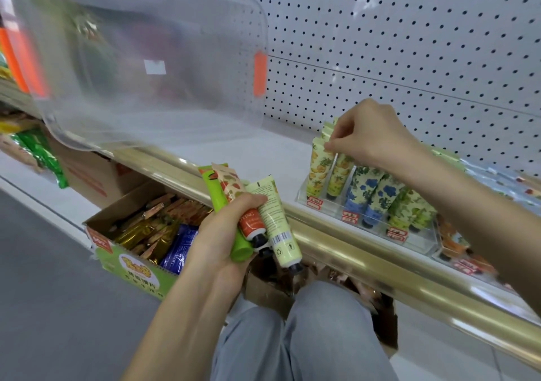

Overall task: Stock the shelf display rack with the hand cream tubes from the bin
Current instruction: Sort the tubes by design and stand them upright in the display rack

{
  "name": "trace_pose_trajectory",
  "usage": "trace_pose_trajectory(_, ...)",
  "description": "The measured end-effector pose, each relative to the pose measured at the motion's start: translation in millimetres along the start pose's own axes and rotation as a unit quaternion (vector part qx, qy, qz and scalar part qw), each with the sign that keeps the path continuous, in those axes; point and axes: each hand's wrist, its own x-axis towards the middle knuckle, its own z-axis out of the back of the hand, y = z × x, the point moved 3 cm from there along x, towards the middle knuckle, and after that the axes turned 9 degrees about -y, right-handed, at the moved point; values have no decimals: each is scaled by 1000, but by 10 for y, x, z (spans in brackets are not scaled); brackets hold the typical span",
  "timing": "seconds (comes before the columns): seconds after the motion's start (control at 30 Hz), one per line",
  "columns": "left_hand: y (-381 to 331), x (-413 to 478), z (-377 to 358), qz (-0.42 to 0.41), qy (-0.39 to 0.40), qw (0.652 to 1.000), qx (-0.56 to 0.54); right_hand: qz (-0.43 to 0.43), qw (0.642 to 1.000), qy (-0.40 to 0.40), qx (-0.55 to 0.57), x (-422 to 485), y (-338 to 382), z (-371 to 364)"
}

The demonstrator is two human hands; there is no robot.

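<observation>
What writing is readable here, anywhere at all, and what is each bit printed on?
"TING": end of a partly hidden word, on the orange tube in the left hand.
Pale green tube: barcode and fine print, too small.
Green carton: yellow logo characters, blurred.
Red price tags on the display rack: blurred.
Yellow-print tube pinched by the right hand: no legible words.

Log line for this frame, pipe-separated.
left hand: grips three tubes | right hand: pinches top of yellow tube in display rack, left end | bin: clear, upper left
</observation>
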Motion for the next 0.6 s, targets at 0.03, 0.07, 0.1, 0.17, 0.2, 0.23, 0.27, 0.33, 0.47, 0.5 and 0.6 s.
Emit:
trace_pose_trajectory(0.03, -4, -5, 0, -2, 0, 1000, 0, 8, 1000, 6, -19, 19, 17, 9)
trace_pose_trajectory(0.07, -5, -5, 2, -4, -1, 1000, 0, 13, 999, 11, -35, 38, 29, 12)
trace_pose_trajectory(0.1, -6, -10, 1, -4, -2, 1000, -1, 13, 999, 9, -50, 53, 38, 15)
trace_pose_trajectory(0.17, -4, -18, -1, -3, -1, 1000, -3, 6, 997, -13, -76, 72, 35, 29)
trace_pose_trajectory(0.2, -2, -19, -2, -2, 0, 1000, -3, -1, 996, -25, -83, 73, 27, 34)
trace_pose_trajectory(0.23, -2, -21, -6, -1, 1, 1000, -2, -7, 996, -33, -85, 71, 15, 31)
trace_pose_trajectory(0.27, 0, -21, -7, -1, 3, 1000, -2, -12, 996, -35, -86, 71, -1, 22)
trace_pose_trajectory(0.33, 2, -21, -12, -1, 4, 1000, -2, -14, 996, -27, -82, 68, -33, 2)
trace_pose_trajectory(0.47, 9, -27, -16, 1, 2, 1000, -3, -4, 998, -11, -56, 78, -40, -3)
trace_pose_trajectory(0.5, 12, -30, -19, 2, 3, 1000, -1, -2, 998, -11, -57, 82, -31, 1)
trace_pose_trajectory(0.6, 22, -30, -21, 5, 2, 1000, 3, 5, 998, -2, -62, 100, -4, 2)
